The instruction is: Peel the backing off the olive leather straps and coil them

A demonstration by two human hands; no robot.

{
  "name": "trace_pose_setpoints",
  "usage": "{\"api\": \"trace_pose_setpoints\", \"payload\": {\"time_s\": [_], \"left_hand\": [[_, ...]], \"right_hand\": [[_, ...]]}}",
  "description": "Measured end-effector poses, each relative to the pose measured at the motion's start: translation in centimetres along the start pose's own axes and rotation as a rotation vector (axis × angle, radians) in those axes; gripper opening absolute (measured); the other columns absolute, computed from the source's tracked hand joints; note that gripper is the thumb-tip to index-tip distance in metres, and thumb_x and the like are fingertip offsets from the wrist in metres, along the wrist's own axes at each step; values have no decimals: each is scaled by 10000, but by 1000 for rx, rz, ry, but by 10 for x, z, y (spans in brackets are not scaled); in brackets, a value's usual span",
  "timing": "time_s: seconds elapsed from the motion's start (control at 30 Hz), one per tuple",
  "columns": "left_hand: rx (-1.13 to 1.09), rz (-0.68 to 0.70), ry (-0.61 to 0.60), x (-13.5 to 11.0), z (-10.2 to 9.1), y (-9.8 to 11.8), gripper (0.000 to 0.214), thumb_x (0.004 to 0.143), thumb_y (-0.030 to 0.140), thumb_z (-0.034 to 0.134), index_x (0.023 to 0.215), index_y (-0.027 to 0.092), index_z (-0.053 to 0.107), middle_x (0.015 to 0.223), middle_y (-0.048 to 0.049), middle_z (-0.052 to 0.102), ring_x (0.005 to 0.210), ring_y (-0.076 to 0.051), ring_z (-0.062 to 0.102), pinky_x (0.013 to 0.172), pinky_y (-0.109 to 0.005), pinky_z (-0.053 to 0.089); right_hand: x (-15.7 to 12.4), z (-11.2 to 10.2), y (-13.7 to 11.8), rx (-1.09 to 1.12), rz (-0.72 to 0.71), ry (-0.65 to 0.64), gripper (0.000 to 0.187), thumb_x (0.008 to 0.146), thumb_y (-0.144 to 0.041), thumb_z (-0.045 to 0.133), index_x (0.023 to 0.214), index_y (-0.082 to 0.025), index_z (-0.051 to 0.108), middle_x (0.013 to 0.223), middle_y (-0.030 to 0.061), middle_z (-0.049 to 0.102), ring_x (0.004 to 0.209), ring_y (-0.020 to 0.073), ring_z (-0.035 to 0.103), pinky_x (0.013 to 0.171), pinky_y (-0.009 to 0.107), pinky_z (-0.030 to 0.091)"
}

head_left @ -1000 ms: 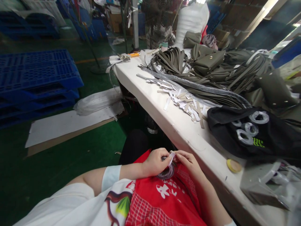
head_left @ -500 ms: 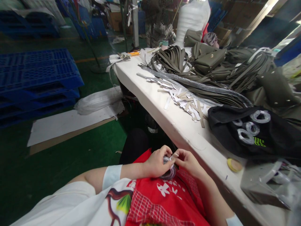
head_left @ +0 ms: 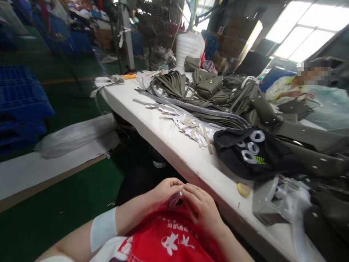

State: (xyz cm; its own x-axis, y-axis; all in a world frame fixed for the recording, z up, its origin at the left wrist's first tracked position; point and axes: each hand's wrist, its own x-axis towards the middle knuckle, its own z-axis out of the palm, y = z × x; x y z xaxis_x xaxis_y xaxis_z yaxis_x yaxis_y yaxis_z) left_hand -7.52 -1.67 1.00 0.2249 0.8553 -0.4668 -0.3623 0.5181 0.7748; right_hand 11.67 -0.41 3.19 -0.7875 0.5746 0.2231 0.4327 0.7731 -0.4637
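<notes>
Over my lap, my left hand (head_left: 163,190) and my right hand (head_left: 201,207) are closed together on a tape roll (head_left: 174,199), which shows only partly between the fingers. A small white tab of tape sticks out at my fingertips. Both hands sit just below the front edge of the white table (head_left: 163,134), above my red garment (head_left: 174,236).
On the table lie white and tan paper strips (head_left: 191,127), olive straps (head_left: 174,83), olive bags (head_left: 209,85), a black bag (head_left: 253,154) with tape rolls on it, and a yellow tape roll (head_left: 243,189). Another person (head_left: 300,91) sits at the far right. Blue pallets (head_left: 19,98) stand at left.
The view has swung right and up, so a person at the far right is in sight. My hands closed more tightly over the tape roll, hiding most of it.
</notes>
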Motion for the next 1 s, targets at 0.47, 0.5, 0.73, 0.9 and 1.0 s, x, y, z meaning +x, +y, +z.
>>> {"api": "trace_pose_setpoints", "payload": {"time_s": [0.47,0.5,0.73,0.9,1.0], "left_hand": [[44,-17,50,17,-4,-19,517,582,533,843,855,129,674,721,-71,698,639,-157,621,592,-219,453],[43,-24,54,17,-2,-19,517,582,536,842,857,131,676,723,-69,696,644,-159,622,595,-221,458],[5,-78,-6,23,15,-26,493,588,520,842,859,147,667,725,-58,676,647,-163,612,596,-239,472],[56,-92,-45,23,25,-27,479,588,528,837,827,153,658,664,-25,639,598,-130,567,551,-204,423],[130,-50,-38,22,27,-26,508,583,565,824,828,152,657,648,-17,629,592,-125,547,547,-201,408]], "right_hand": [[-111,-119,115,-622,855,827,311,906,-380,467,893,-160,686,934,152,700,892,300,628,835,442,475],[-129,-126,124,-641,983,793,339,887,-415,476,819,-161,690,891,161,698,862,313,624,820,450,463],[-199,-109,146,176,1258,962,417,702,-579,621,627,-182,724,693,112,714,764,301,654,746,397,472],[-198,-97,141,283,1155,1085,463,612,-595,715,737,-150,738,769,95,734,779,263,661,774,373,503],[-200,-88,130,203,1118,1147,422,637,-573,724,731,-161,730,862,97,730,901,274,642,887,390,466]]}}
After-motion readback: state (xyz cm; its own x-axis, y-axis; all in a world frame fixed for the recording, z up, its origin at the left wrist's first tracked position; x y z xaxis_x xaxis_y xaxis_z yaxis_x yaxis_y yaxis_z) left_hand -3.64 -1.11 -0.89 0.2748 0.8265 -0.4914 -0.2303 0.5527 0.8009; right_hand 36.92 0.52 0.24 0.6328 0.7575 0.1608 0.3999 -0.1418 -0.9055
